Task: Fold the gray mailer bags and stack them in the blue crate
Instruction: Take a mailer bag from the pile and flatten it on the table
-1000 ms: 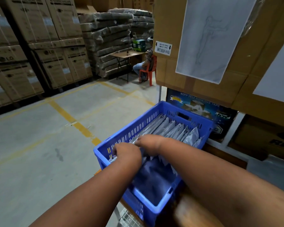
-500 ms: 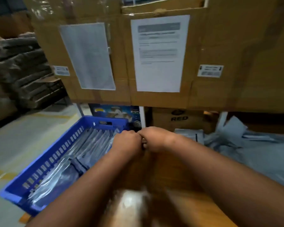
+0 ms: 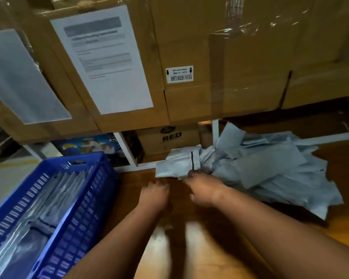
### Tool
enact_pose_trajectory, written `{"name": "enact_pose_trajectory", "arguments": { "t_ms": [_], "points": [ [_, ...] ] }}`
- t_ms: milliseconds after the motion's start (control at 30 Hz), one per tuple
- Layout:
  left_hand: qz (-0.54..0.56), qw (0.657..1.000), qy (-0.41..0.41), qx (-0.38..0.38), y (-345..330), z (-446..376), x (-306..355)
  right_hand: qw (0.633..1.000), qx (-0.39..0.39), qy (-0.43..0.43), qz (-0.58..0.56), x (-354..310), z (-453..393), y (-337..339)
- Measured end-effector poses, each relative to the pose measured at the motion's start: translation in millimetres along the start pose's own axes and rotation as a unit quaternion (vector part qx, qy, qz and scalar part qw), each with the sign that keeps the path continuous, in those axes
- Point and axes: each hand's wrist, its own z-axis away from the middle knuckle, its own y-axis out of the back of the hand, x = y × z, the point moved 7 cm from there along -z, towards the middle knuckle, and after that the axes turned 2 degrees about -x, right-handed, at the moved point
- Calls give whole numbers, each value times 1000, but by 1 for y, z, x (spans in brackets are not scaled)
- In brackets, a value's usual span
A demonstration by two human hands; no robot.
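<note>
cardboard boxes stacked behind | wooden tabletop | concrete floor left

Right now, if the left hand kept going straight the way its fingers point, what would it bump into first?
Probably the gray mailer bag the right hand touches; the left hand points at its near edge, though depth is unclear.

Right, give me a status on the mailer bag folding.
Done: a row of folded bags stands in the blue crate. In hand: the right hand touches one gray mailer on the table; the left hand hovers near. Left: the loose pile.
</note>
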Motion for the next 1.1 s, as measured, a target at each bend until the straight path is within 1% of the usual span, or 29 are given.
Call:
{"name": "enact_pose_trajectory", "arguments": {
  "t_ms": [100, 200, 333, 400, 467, 600, 700, 833, 1000, 1100],
  "points": [
    [8, 1000, -13, -11, -7, -28, -9, 999, 17, -8, 28, 4, -29, -7],
    [38, 999, -15, -21, -11, -66, -19, 997, 33, -36, 56, 8, -70, -14],
    [110, 993, -46, 8, -30, -119, -34, 992, 43, -64, 105, 17, -118, -21],
    [126, 989, -66, 25, -46, -142, -37, 985, 53, -69, 147, 22, -132, -23],
    [134, 986, -89, 50, -60, -161, -36, 982, 43, -80, 167, 29, -143, -28],
    [134, 981, -114, 83, -76, -176, -27, 985, 7, -110, 132, 35, -158, -46],
    [161, 972, -123, 116, -74, -181, -23, 987, 23, -120, 104, 32, -162, -53],
    [144, 974, -135, 116, -76, -181, -23, 991, 25, -104, 79, 30, -154, -50],
    [108, 976, -127, 143, -56, -153, -27, 995, 35, -93, 29, 28, -123, -38],
    [84, 978, -121, 149, -45, -121, -22, 995, 8, -97, -9, 22, -97, -32]
  ]
}}
